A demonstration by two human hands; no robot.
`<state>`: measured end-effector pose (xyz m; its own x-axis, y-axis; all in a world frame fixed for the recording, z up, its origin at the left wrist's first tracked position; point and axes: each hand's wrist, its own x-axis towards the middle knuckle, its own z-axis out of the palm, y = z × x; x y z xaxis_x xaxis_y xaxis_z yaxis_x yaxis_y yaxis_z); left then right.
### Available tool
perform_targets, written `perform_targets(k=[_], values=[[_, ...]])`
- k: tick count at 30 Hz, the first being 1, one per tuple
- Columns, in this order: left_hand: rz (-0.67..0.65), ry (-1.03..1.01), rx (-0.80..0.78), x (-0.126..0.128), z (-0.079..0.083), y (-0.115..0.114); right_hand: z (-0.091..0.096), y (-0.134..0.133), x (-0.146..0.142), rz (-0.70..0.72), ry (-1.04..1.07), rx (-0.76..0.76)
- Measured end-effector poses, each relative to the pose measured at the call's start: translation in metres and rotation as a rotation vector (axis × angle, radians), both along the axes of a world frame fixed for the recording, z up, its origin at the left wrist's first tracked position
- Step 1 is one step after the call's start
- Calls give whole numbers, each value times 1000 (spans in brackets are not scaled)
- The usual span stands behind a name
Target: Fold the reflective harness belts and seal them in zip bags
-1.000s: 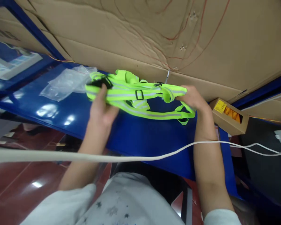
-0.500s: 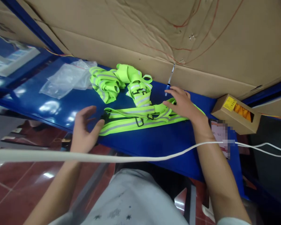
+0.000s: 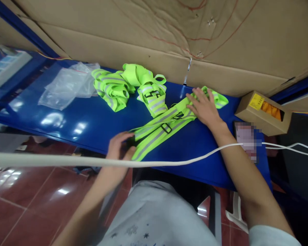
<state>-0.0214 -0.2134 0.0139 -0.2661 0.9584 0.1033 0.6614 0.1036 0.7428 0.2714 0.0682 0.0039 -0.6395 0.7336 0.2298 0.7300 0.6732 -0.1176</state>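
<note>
A folded length of neon-green reflective strap (image 3: 154, 139) with grey stripes and a black slider buckle (image 3: 166, 128) lies slanted across the blue table. My left hand (image 3: 119, 147) grips its near left end, thumb and fingers closed around it; the very end is hidden in the hand. Toward the other end, my right hand (image 3: 204, 106) lies flat on the strap with fingers spread. Behind it is a heap of the same reflective straps (image 3: 111, 89), joined by a looped bundle (image 3: 154, 99) with black buckles.
Clear plastic bags (image 3: 66, 85) lie left on the blue table (image 3: 92, 118). A pen-like tool (image 3: 187, 73) stands by the cardboard panel (image 3: 133, 37). Right are an open cardboard box (image 3: 264, 114) with orange contents and a partly blurred phone-like item (image 3: 245, 136). A white cable (image 3: 169, 163) crosses in front.
My left hand has closed on the strap's left end and moved right and toward me. The strap has swung from nearly level to slanted, its right end farther back under my right hand.
</note>
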Motion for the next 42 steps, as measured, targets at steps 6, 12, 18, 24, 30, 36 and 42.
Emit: perform_targets(k=[6, 12, 18, 24, 30, 36, 42], values=[[-419, 443, -11, 22, 20, -11, 6, 9, 18, -386, 234, 208], [-630, 703, 163, 4, 13, -8, -21, 34, 40, -580, 324, 13], [-605, 728, 204, -20, 11, -11, -16, 39, 49, -549, 290, 74], [-506, 730, 183, -47, 5, -11, 9, 19, 42, -614, 197, 97], [-458, 640, 162, -57, 1, -9, 21, 16, 57, -261, 159, -35], [-467, 622, 137, -64, 0, -11, 23, 20, 63, -97, 281, -298], [-438, 582, 118, -71, 0, -13, 24, 23, 70, -275, 275, -172]])
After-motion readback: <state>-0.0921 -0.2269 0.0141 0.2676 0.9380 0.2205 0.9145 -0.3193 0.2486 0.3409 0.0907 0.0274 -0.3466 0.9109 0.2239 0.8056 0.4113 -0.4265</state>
